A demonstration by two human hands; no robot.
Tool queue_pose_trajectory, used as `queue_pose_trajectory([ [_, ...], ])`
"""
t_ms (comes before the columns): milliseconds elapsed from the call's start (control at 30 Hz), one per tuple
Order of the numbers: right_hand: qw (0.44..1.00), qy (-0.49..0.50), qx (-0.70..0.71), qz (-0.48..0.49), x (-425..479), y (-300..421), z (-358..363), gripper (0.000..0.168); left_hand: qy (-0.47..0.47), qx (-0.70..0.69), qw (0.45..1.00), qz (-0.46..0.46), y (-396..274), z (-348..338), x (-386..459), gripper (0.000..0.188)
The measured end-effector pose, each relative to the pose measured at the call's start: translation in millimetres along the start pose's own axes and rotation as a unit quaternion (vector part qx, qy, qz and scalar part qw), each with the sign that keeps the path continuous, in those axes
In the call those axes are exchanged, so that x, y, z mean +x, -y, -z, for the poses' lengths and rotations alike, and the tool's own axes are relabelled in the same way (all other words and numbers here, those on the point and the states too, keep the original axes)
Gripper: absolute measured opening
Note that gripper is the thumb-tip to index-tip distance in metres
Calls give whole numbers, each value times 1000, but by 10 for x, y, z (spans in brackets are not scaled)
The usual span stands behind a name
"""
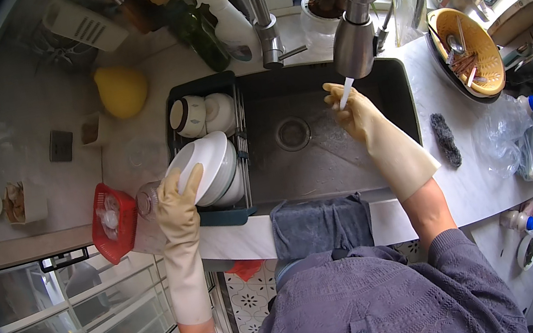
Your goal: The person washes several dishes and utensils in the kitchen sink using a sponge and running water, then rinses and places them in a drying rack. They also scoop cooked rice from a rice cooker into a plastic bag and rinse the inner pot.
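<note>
My left hand (178,203), in a cream rubber glove, grips the near rim of a white bowl (196,163). The bowl leans against a stack of white bowls (231,186) in the dark dish rack (224,215) at the sink's left side. Two smaller bowls (189,116) sit in the rack's far part. Over the dark sink (300,176), my gloved right hand (350,109) is held under the pull-down faucet (355,46). Water (347,91) runs onto its fingers, which are slightly apart and hold nothing visible.
Left of the rack stand a glass cup (147,201) and a red plastic basket (113,223). A grey cloth (322,223) hangs over the sink's front edge. Right of the sink lie a dark scrubber (446,140), a yellow basket (484,50) with utensils and plastic bags (507,135).
</note>
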State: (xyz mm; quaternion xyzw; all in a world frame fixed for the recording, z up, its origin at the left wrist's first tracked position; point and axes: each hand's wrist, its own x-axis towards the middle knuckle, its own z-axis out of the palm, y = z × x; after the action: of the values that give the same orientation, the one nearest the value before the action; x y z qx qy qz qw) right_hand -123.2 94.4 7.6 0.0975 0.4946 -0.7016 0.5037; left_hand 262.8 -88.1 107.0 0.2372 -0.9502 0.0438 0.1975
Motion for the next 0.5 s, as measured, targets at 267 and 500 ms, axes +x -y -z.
queue_pose_trajectory([
  [267, 993, -61, -88, 53, 92, -66, 148, 40, 38, -56, 997, 33, -8, -325, -183, 77],
  [500, 991, 26, -68, 111, -75, -431, -906, 42, 66, -76, 995, 3, -84, -366, -362, 75],
])
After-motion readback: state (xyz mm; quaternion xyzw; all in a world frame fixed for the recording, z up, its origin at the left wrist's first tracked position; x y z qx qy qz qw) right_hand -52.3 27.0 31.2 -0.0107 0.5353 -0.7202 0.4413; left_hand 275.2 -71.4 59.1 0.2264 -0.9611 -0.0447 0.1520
